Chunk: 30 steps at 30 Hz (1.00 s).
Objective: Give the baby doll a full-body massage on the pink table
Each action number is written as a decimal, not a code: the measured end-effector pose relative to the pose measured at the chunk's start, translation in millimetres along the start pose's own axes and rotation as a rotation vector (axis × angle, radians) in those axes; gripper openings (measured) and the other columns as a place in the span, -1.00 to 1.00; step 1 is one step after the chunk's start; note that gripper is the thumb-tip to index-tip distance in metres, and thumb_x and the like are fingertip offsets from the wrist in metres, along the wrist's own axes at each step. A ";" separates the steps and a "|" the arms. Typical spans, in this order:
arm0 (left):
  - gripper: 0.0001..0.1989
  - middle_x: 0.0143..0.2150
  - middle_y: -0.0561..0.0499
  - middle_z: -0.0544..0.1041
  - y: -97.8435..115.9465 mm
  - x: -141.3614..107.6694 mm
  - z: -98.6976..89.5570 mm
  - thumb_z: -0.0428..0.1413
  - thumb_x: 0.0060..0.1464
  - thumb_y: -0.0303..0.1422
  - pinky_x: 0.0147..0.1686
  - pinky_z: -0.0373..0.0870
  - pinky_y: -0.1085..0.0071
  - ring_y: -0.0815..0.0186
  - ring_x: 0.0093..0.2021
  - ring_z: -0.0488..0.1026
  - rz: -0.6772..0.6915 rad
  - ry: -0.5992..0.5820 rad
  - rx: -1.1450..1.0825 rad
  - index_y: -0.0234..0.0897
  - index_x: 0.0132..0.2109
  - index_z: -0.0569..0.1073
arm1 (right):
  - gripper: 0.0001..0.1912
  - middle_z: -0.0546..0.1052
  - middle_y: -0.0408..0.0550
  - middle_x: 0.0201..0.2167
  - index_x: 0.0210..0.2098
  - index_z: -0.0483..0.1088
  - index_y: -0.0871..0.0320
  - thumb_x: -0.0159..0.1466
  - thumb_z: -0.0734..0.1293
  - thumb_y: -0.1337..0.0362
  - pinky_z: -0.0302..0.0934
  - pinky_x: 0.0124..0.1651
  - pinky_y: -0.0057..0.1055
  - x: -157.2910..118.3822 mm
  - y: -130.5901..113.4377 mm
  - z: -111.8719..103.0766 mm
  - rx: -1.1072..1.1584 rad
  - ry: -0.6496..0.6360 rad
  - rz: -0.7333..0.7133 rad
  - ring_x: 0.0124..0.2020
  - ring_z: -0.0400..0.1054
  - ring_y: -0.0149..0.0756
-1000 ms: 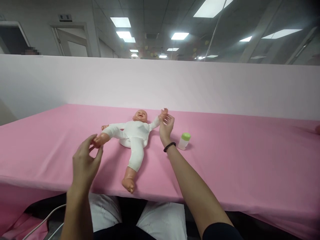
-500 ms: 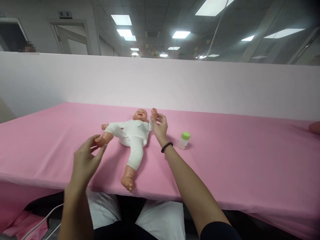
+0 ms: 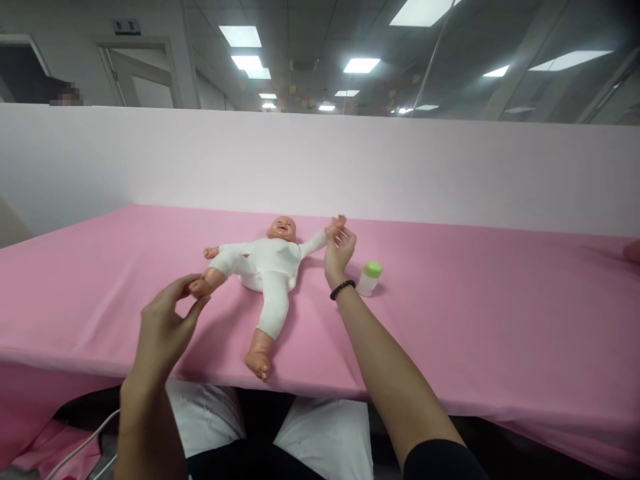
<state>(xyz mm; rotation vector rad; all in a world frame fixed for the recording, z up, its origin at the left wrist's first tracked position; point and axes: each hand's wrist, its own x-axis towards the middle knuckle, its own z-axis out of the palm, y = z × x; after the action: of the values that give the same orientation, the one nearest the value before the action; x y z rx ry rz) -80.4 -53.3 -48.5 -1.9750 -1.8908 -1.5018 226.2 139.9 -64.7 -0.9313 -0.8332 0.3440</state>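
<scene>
A baby doll point(image 3: 274, 257) with a white cloth body lies on its back on the pink-covered table point(image 3: 480, 320), head toward the back wall. My left hand point(image 3: 167, 320) grips the doll's foot on the left, holding that leg out sideways. With the fingers of my right hand point(image 3: 341, 252) I hold the doll's arm on the right near its hand, which pokes out above my fingertips. The doll's other leg points toward the front edge, and its other arm rests out to the left. Beside my right wrist stands a small bottle point(image 3: 369, 280) with a green cap.
A low white partition point(image 3: 320, 167) rises behind the table. At the far right edge, part of a skin-coloured object point(image 3: 632, 251) shows, too cut off to name. Beyond the partition at left, a person's head point(image 3: 70, 95) is partly visible. A white cable point(image 3: 83, 443) runs below the table.
My right hand has moved to the right, drawing the doll's arm out from beside its head to a stretched position. My left hand keeps hold of the foot nearly in place.
</scene>
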 end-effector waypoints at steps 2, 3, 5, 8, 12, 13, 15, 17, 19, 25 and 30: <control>-0.72 -0.04 -0.02 0.59 11.1 3.9 20.3 0.10 0.18 -0.22 -0.02 0.44 0.28 0.18 -0.06 0.54 0.091 0.025 -0.047 -0.18 0.00 0.47 | -0.57 0.51 0.07 0.06 0.08 0.33 0.15 0.25 0.36 0.15 0.29 0.13 -0.18 -14.9 -13.9 8.6 -0.134 -0.236 -0.212 0.02 0.41 -0.18; -0.74 -0.05 -0.04 0.58 14.7 5.6 31.6 0.08 0.20 -0.24 -0.05 0.45 0.28 0.18 -0.08 0.53 0.112 0.017 -0.056 -0.20 0.00 0.47 | -0.61 0.52 0.05 0.05 0.07 0.36 0.12 0.26 0.35 0.19 0.24 0.17 -0.14 -23.0 -18.5 11.8 -0.213 -0.390 -0.315 0.04 0.40 -0.15; -0.77 -0.08 -0.08 0.57 19.3 8.0 53.0 0.04 0.22 -0.30 -0.10 0.44 0.26 0.16 -0.10 0.52 0.125 -0.027 -0.057 -0.23 -0.02 0.45 | -0.66 0.53 0.02 0.04 0.05 0.42 0.08 0.28 0.31 0.27 0.13 0.25 -0.09 -37.8 -22.0 15.5 -0.355 -0.704 -0.500 0.08 0.37 -0.10; -0.79 -0.08 -0.11 0.55 24.2 8.8 71.5 0.02 0.23 -0.35 -0.12 0.43 0.25 0.15 -0.10 0.51 0.124 -0.100 -0.061 -0.25 -0.03 0.43 | -0.68 0.55 0.02 0.02 0.05 0.45 0.08 0.31 0.26 0.32 0.07 0.27 -0.07 -48.8 -17.6 15.9 -0.465 -0.924 -0.626 0.10 0.35 -0.07; -0.77 -0.07 -0.06 0.57 21.5 6.7 57.0 0.07 0.21 -0.27 -0.06 0.42 0.27 0.17 -0.09 0.51 0.105 -0.040 -0.084 -0.21 -0.02 0.45 | -0.65 0.55 0.01 0.01 0.08 0.41 0.08 0.31 0.31 0.23 0.15 0.20 -0.11 -36.4 -11.4 11.0 -0.398 -0.669 -0.501 0.05 0.39 -0.10; -0.75 -0.08 -0.05 0.57 17.0 5.9 47.3 0.10 0.20 -0.23 -0.05 0.42 0.27 0.18 -0.09 0.52 0.074 -0.021 -0.082 -0.20 -0.02 0.45 | -0.64 0.54 0.00 0.02 0.08 0.40 0.08 0.30 0.33 0.20 0.19 0.17 -0.14 -29.8 -10.3 9.1 -0.351 -0.556 -0.424 0.02 0.40 -0.13; -0.70 -0.11 -0.03 0.59 2.3 4.1 24.2 0.14 0.15 -0.16 -0.06 0.43 0.29 0.17 -0.10 0.54 -0.021 -0.044 -0.059 -0.19 -0.03 0.46 | -0.59 0.54 0.02 0.01 0.08 0.36 0.13 0.28 0.35 0.14 0.28 0.08 -0.21 -15.2 -6.3 4.4 -0.250 -0.301 -0.229 -0.04 0.43 -0.18; -0.64 -0.17 -0.03 0.60 -17.2 1.6 1.0 0.17 0.06 -0.10 -0.14 0.45 0.31 0.15 -0.14 0.56 -0.128 -0.171 -0.008 -0.20 -0.06 0.47 | -0.56 0.53 0.09 0.02 0.08 0.34 0.20 0.27 0.35 0.14 0.33 0.04 -0.26 -1.2 1.8 -1.7 -0.167 -0.066 -0.009 -0.05 0.45 -0.22; -0.63 -0.23 -0.03 0.61 -35.9 -1.1 -16.8 0.18 -0.02 -0.08 -0.24 0.46 0.34 0.13 -0.21 0.57 -0.216 -0.318 0.063 -0.20 -0.12 0.48 | -0.60 0.51 0.13 0.08 0.07 0.35 0.25 0.28 0.30 0.22 0.32 0.11 -0.28 9.7 14.2 -9.0 -0.109 0.085 0.191 0.03 0.45 -0.24; -0.60 -0.21 -0.06 0.60 -47.5 -7.9 -19.7 0.14 -0.01 -0.05 -0.31 0.44 0.34 0.11 -0.23 0.57 -0.253 -0.513 0.142 -0.20 -0.10 0.41 | -0.56 0.40 0.16 0.23 0.10 0.38 0.31 0.24 0.24 0.35 0.18 0.31 -0.27 21.8 50.7 -22.6 -0.098 0.145 0.414 0.25 0.31 -0.24; -0.58 -0.11 -0.14 0.55 -30.7 -11.7 0.6 0.11 0.03 -0.05 -0.29 0.43 0.29 0.08 -0.21 0.55 -0.176 -0.533 0.134 -0.20 -0.06 0.28 | -0.48 0.39 0.24 0.21 0.14 0.33 0.31 0.17 0.23 0.39 0.21 0.30 -0.17 23.7 62.8 -23.7 -0.202 0.096 0.380 0.24 0.31 -0.15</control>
<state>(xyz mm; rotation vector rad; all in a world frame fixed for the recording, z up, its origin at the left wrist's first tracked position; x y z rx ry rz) -101.6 -53.7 -73.6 -2.3651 -2.3333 -0.8911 264.6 176.5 -112.2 -1.2893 -0.6074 0.5460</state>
